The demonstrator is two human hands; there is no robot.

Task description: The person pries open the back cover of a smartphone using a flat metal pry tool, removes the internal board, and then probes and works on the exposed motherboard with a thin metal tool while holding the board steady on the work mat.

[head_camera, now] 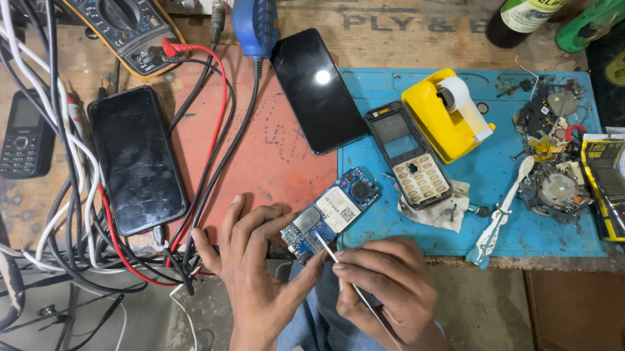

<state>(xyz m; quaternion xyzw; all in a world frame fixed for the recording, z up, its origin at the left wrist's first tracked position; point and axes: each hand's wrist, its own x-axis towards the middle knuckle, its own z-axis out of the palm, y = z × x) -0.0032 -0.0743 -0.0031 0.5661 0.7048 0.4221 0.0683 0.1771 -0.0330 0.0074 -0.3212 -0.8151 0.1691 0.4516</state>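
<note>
Two rubbery mats, red (272, 153) and blue (491, 202), cover a worn wooden tabletop (401, 19) with two glossy black smartphones (136, 159). At the mats' seam lies one blue circuit board (330, 214), steadied by the left hand (254, 263); the right hand (385, 289) pinches thin metal tweezers (353, 288).

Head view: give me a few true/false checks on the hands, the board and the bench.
1. The left hand steadies the blue circuit board. True.
2. The right hand holds a soldering iron. False: it holds thin tweezers, tip at the board.
3. The yellow tape dispenser sits on the blue mat. True.
4. The phone front housing with keypad lies on the red mat. False: it lies on the blue mat.
5. The multimeter is at the lower right. False: upper left.
</note>
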